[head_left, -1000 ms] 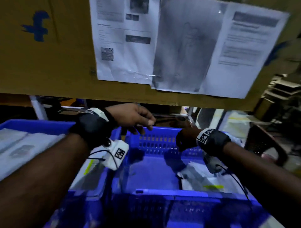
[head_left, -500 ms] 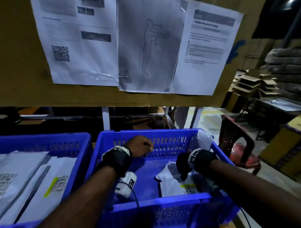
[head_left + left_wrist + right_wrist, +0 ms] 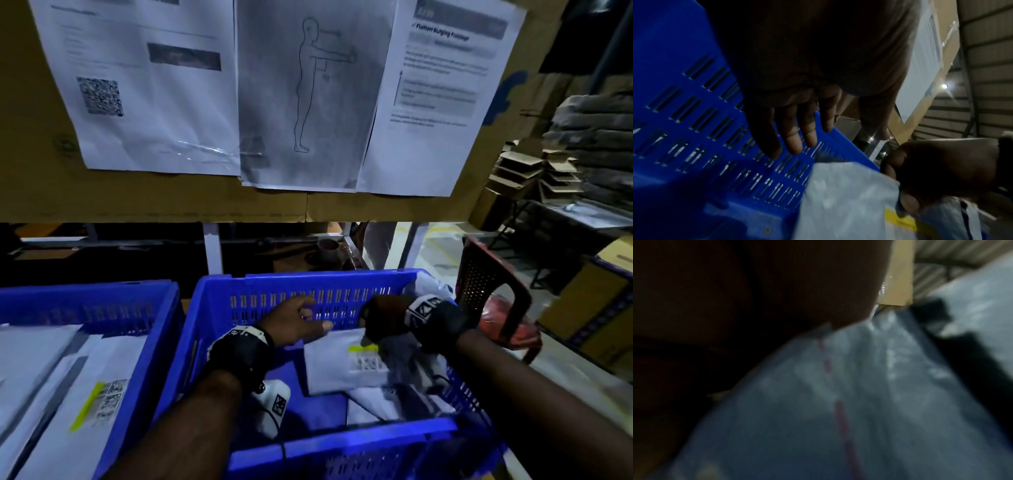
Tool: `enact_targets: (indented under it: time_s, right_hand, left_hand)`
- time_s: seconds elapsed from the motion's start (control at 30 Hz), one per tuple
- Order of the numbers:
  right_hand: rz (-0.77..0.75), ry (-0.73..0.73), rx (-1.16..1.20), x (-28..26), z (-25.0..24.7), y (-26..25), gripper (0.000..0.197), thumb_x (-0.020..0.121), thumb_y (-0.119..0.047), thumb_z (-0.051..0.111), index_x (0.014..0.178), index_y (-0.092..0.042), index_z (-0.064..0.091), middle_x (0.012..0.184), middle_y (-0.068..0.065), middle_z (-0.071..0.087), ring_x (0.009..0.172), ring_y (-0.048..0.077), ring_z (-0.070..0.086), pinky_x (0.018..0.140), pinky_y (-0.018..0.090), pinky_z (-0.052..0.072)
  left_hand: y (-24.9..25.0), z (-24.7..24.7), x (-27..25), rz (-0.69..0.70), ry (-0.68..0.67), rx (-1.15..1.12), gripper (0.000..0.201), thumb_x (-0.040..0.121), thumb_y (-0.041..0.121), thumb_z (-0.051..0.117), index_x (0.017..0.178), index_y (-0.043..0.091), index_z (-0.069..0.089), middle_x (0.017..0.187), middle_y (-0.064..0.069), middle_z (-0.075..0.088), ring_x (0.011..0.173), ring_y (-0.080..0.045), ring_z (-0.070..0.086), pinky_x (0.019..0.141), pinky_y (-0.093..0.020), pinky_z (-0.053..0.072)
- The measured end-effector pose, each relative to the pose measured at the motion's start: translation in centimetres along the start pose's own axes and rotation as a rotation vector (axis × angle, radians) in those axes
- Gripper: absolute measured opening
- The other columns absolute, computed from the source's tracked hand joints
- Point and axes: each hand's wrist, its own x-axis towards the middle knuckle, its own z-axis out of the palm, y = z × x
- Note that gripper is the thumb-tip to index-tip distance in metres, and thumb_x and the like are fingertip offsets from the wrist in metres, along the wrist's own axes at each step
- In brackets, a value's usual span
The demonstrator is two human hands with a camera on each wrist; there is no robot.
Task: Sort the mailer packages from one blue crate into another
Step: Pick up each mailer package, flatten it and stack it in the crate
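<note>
Two blue crates stand side by side. In the right crate my right hand grips the top edge of a white mailer with a yellow-striped label and lifts it; the same mailer and hand show in the left wrist view. More mailers lie beneath it. My left hand hovers beside the mailer's left corner with straight, spread fingers, holding nothing. The left crate holds a stack of white mailers. The right wrist view shows only blurred mailer plastic.
A cardboard board with taped paper sheets hangs low just behind the crates. A dark red plastic chair stands right of the right crate. Cardboard boxes and stacked goods fill the far right.
My right hand has closed on the labelled mailer and raised it off the pile. My left hand opened from a fist and moved right toward the mailer. The head view dropped toward the crates.
</note>
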Motion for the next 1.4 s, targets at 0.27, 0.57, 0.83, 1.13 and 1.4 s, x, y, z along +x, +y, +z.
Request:
enact_targets:
  time_s: [0.27,0.57,0.83,1.13,1.4]
  right_hand:
    - [-0.141,0.197,0.398,1.0,-2.2,-0.7,0.024,0.084,-0.034,0.075,0.084,-0.011,0.068,0.075,-0.005,0.06,0.069,0.003,0.051,0.072,0.021,0.046]
    - [-0.028,0.168,0.739,1.8,0.9,3.4,0.029,0.084,-0.026,0.076,0.057,-0.024,0.065,0.054,-0.006,0.053,0.048,0.008,0.047,0.056,0.024,0.04]
    - [-0.058,0.373,0.663,2.7,0.2,3.4,0.029,0.09,-0.034,0.068,0.07,-0.013,0.066,0.065,0.001,0.062,0.055,0.002,0.056,0.061,0.012,0.045]
    - [-0.162,0.524,0.555,2.4,1.0,0.3,0.028,0.083,-0.05,0.071,0.097,-0.025,0.07,0.089,-0.009,0.068,0.083,0.01,0.065,0.075,0.027,0.049]
    - [-0.146,0.489,0.573,2.3,0.6,0.6,0.012,0.086,-0.029,0.072,0.079,-0.025,0.063,0.071,-0.003,0.066,0.067,0.013,0.065,0.059,0.022,0.043]
  left_hand:
    - [0.8,-2.3,-1.6,0.094,0.094,-0.324,0.042,0.069,0.014,0.086,0.107,0.004,0.07,0.103,-0.012,0.075,0.094,-0.026,0.07,0.086,-0.039,0.056]
    - [0.8,-3.8,-1.5,0.154,0.368,-0.123,0.02,0.077,0.034,0.075,0.087,0.017,0.073,0.088,-0.007,0.076,0.083,-0.025,0.072,0.078,-0.043,0.056]
    - [0.7,-4.1,-1.1,0.19,0.555,-0.115,0.011,0.093,0.017,0.066,0.083,0.017,0.069,0.078,0.001,0.071,0.07,-0.009,0.065,0.072,-0.034,0.054]
    - [1.3,-4.0,-1.7,0.293,0.608,-0.17,0.014,0.094,0.015,0.064,0.085,0.024,0.07,0.072,0.016,0.072,0.068,0.005,0.065,0.067,-0.016,0.051]
    - [0.9,-4.4,-1.5,0.272,0.671,-0.166,0.012,0.089,0.029,0.07,0.08,0.023,0.072,0.075,0.004,0.074,0.072,-0.009,0.066,0.072,-0.038,0.055]
